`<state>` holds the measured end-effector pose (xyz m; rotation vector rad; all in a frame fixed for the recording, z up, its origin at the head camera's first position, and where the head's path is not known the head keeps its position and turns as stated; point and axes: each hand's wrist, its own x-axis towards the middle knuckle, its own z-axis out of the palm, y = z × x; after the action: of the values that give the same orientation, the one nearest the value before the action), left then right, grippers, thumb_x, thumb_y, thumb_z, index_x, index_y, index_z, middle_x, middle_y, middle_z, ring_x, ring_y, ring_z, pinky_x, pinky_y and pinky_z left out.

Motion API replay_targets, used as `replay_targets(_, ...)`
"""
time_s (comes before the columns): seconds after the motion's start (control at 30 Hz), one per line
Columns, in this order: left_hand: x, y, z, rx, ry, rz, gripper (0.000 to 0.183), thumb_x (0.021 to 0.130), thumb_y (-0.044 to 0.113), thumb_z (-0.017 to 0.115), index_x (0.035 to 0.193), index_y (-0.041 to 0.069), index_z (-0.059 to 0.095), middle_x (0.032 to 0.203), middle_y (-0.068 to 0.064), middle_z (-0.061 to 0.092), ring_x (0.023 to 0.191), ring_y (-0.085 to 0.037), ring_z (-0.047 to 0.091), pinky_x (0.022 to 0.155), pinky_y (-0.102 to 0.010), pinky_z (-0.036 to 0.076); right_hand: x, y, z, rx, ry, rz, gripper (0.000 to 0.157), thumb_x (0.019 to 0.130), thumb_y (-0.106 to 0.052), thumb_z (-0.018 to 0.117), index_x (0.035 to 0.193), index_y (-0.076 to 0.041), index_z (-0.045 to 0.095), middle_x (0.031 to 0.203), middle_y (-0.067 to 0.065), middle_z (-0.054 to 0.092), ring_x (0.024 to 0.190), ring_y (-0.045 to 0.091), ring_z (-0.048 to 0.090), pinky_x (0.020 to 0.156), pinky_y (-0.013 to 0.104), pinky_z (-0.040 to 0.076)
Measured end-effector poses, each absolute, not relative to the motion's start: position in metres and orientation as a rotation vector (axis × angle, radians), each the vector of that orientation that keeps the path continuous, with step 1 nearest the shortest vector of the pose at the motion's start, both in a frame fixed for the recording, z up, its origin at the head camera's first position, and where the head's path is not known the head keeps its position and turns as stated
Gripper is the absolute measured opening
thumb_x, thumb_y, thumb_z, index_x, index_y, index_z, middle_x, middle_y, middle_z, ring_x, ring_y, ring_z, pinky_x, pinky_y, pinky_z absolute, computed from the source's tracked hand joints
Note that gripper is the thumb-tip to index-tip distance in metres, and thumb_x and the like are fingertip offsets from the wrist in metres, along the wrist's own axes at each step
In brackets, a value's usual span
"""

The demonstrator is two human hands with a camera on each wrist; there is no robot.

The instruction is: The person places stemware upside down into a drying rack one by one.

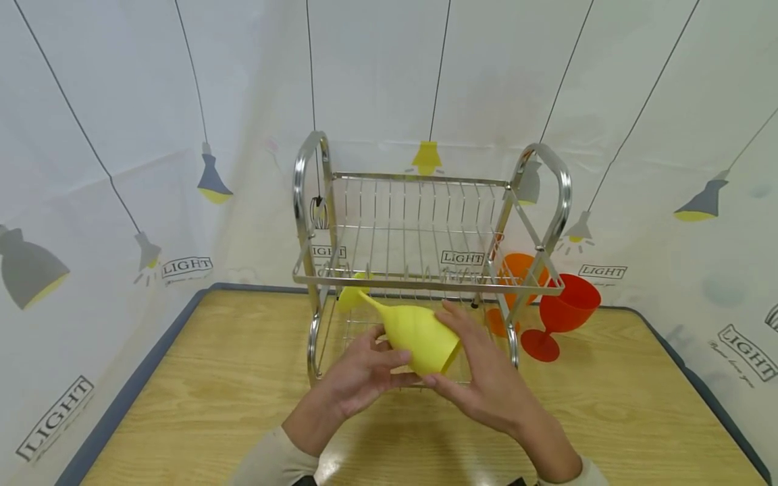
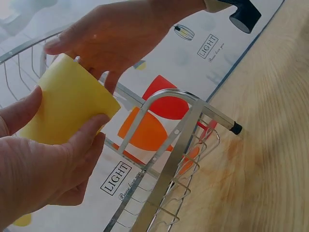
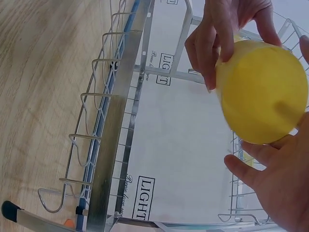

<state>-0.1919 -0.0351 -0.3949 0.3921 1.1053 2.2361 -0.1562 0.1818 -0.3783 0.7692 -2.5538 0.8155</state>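
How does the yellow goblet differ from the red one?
The yellow goblet is in the left hand and right hand; the red goblet stands unheld on the table. The yellow goblet is tipped sideways; the red goblet is upright. Both have a bowl on a narrow stem.

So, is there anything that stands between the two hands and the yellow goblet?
No, nothing visible stands in the way. The left hand holds the yellow goblet by its bowl, and the right hand is at the bowl's rim end. The wire rack stands beyond the bowl, not between it and either hand.
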Motion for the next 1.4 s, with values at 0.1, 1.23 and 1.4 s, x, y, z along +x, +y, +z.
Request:
replay_targets(0.1,-0.189,-0.030,-0.398,0.343,1.181,2.286,0.073,0.084,-0.006,0.066,0.143,0.005,0.024,0.136,-0.021,0.044,0.116,-0.030,0.057,0.097,-0.048,0.050,-0.158,0.182,-0.378,0.791,-2.530,0.792,0.079,0.082,-0.043,0.075,0.147,-0.018,0.038,0.152,0.005,0.037,0.135,0.027,0.041,0.102,0.056,0.042)
replay_targets(1.23,-0.181,-0.002,-0.427,1.458,3.450,1.693,0.069,0.064,-0.001,0.083,0.126,0.001,0.053,0.127,-0.020,0.051,0.112,-0.032,0.054,0.084,-0.035,0.056,-0.161,0.178,-0.399,0.823,-2.356,1.003,0.103,0.063,0.000,0.086,0.150,0.001,0.030,0.144,0.017,0.047,0.127,0.032,0.051,0.104,0.041,0.045)
replay_targets(1.4,-0.179,0.000,-0.421,1.440,3.498,1.667,0.070,0.063,-0.002,0.085,0.126,0.002,0.056,0.125,-0.018,0.054,0.107,-0.029,0.057,0.072,-0.029,0.057,-0.160,0.177,-0.400,0.843,-2.274,1.041,0.100,0.062,0.012,0.082,0.149,0.001,0.032,0.133,0.012,0.057,0.116,0.021,0.058,0.095,0.028,0.050)
